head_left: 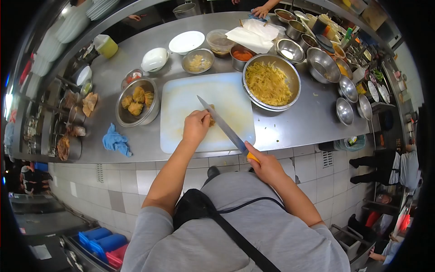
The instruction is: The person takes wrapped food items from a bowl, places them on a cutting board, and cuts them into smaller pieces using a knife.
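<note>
A small brown food piece is lying near the middle of the cutting board, partly hidden by the left hand. That hand's grip is curling over it; whether it is pinching or only pressing, I cannot tell. The right hand is clamping its grip round the handle of the knife at the board's near right corner, the blade slanting over the board. Left of the board, a bowl of browned lumps and a blue cloth are sitting on the table; a bowl of yellow shreds is standing by its far right corner.
</note>
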The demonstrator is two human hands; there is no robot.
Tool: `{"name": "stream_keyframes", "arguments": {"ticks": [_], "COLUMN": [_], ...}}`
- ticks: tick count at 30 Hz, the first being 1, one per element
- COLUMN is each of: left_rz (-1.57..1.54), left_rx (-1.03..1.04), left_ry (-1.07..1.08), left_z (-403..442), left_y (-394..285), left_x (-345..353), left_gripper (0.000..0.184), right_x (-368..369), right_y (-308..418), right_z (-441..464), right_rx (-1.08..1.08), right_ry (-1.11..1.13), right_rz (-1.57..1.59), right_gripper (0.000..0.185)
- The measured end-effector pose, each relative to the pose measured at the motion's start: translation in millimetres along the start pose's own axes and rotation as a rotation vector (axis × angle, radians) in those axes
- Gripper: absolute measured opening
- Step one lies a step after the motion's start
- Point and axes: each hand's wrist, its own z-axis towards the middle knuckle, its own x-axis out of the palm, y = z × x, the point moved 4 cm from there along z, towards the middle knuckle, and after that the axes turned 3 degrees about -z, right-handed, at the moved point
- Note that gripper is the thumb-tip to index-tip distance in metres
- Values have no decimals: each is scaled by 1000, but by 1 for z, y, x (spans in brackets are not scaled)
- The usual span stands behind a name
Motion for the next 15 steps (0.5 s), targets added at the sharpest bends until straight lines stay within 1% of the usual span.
{"name": "stream_keyframes", "arguments": {"ticks": [2,3,5,6,7,8,10,11,12,13,14,15], "left_rz": [-24,-32,-40,-77,-115,-117,-349,-348,-274,-198,-197,-183], "left_rx": [-19,-31,-39,-92,-144,-147,-154,-153,-70,9,4,108], "left_ry": [-10,-20,-41,-53,-66,-67,-71,-74,-9,55,52,67], "left_z": [-1,-2,1,-4,-7,-10,-14,-15,-16,-18,-20,-20], "left_y": [0,1,4,8,11,17,29,26,20,16,18,16], "left_x": [0,0,1,2,4,8,13,7,0,-5,-8,-10], "left_gripper": [14,14,14,15,15,15,15,15,14,14,14,13], "right_x": [-4,-2,-1,-7,-16,-24,-40,-43,-43,-46,-48,-49], "right_y": [-4,-13,-34,-34,-34,-32,-24,-23,-27,-30,-31,-30], "right_z": [-12,-23,-43,-50,-59,-67,-76,-78,-82,-87,-90,-89], "right_rx": [112,110,12,13,86,160,156,151,147,98,51,50], "right_ry": [118,116,57,63,114,165,161,157,156,100,46,47], "right_rz": [48,48,102,100,85,70,49,31,30,68,105,103], "right_gripper": [65,65,67,67,68,68,67,65,65,64,63,63]}}
